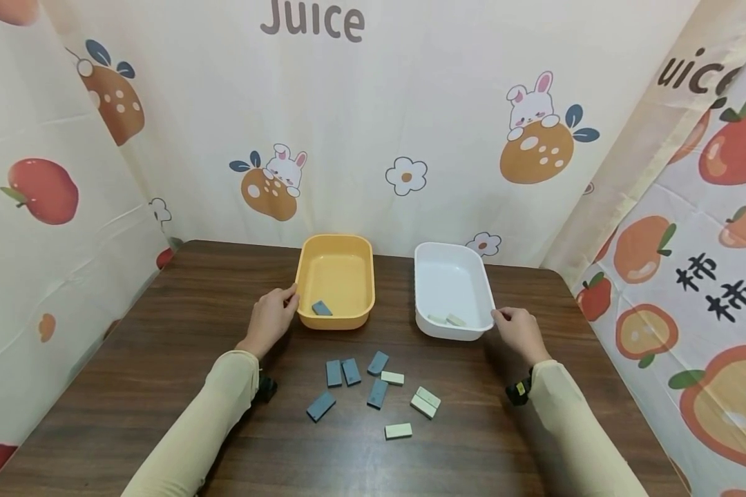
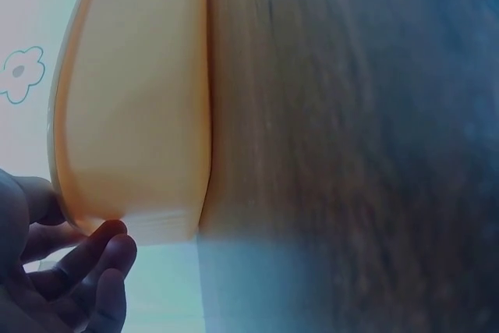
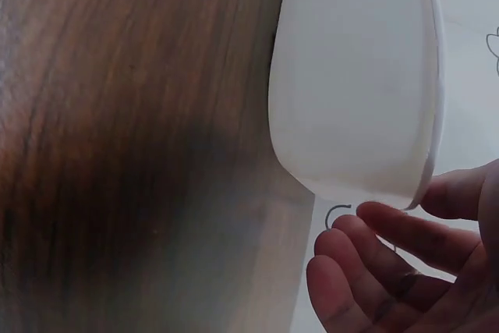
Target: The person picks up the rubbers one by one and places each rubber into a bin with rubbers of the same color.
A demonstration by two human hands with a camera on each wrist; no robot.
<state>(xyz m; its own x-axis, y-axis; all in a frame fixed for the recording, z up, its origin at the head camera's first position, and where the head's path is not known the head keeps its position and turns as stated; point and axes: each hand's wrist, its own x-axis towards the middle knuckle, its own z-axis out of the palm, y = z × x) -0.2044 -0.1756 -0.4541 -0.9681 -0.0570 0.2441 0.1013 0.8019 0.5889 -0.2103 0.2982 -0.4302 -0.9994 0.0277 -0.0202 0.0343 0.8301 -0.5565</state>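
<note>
My left hand [image 1: 269, 319] pinches the left rim of a yellow plastic tray [image 1: 342, 273], thumb at the rim and fingertips under it against the outer wall [image 2: 132, 99]. One blue-grey rectangular block [image 1: 321, 308] lies inside, near the front. On the other side, my right hand [image 1: 521, 335] holds the right rim of a white tray [image 1: 450, 276] between thumb and fingers; the right wrist view shows the fingertips below the lip of its wall [image 3: 355, 76]. Two pale green blocks [image 1: 456, 320] lie at the front of the white tray. Both trays stand upright on the table.
Between my forearms, several blue-grey blocks [image 1: 333, 373] and several pale green blocks [image 1: 398, 431] are scattered on the dark wooden table [image 1: 249, 442]. A printed curtain [image 1: 348, 103] hangs behind the table's back edge and along both sides.
</note>
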